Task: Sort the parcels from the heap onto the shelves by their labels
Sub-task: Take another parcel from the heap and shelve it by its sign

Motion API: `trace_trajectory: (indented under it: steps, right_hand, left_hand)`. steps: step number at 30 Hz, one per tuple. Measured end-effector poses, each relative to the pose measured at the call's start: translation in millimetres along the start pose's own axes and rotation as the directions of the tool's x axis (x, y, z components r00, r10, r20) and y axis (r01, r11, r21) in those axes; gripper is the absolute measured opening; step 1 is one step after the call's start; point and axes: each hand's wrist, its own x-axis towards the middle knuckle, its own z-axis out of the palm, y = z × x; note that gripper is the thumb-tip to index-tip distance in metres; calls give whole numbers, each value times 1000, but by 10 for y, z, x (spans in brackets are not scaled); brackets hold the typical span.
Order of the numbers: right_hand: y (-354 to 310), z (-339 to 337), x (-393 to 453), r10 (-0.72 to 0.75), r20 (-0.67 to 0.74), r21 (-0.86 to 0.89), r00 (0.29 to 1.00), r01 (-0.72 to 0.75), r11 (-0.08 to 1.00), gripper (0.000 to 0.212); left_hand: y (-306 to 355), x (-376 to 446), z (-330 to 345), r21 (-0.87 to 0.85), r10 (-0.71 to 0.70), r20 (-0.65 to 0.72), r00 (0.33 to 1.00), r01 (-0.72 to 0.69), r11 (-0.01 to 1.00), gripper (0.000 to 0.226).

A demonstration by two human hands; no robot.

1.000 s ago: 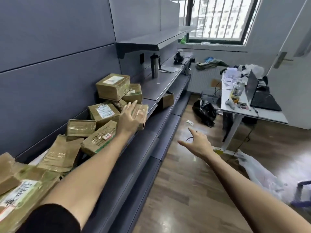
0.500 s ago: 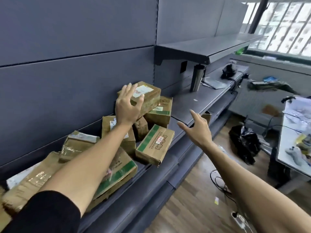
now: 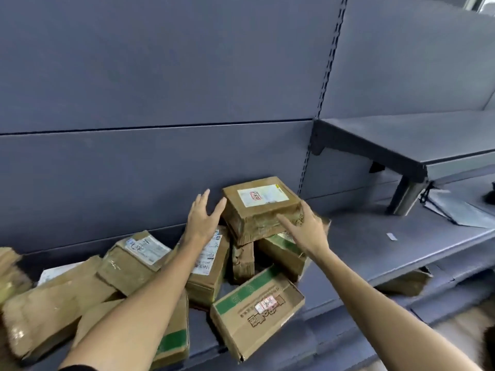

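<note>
A heap of brown cardboard parcels (image 3: 139, 266) lies on a grey shelf (image 3: 375, 253). On top of the heap sits a square parcel with a white label (image 3: 261, 207). My left hand (image 3: 203, 219) is spread open just left of this top parcel, its thumb close to the parcel's left edge. My right hand (image 3: 305, 226) reaches to the parcel's front right corner with straight fingers; its thumb lies on the front face. A green-striped parcel (image 3: 257, 309) lies nearer me, overhanging the shelf front.
A higher grey shelf (image 3: 417, 140) juts out at the right on brackets. A metal cylinder (image 3: 404, 194) and a sheet of paper (image 3: 455, 212) sit under it. Grey back panels (image 3: 160, 89) rise behind the heap. Another parcel (image 3: 404, 283) lies on a lower shelf.
The view has swung left and closer to the heap. My left hand has slid off the top parcel to its left side, and my right hand has come in to its right corner.
</note>
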Motion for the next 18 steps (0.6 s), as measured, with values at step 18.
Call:
trace_trajectory:
  steps: [18]
  right_hand:
    - [89, -85, 353, 13, 154, 517, 988, -92, 851, 94]
  left_hand:
    - [376, 81, 413, -707, -291, 77, 954, 258, 658, 72]
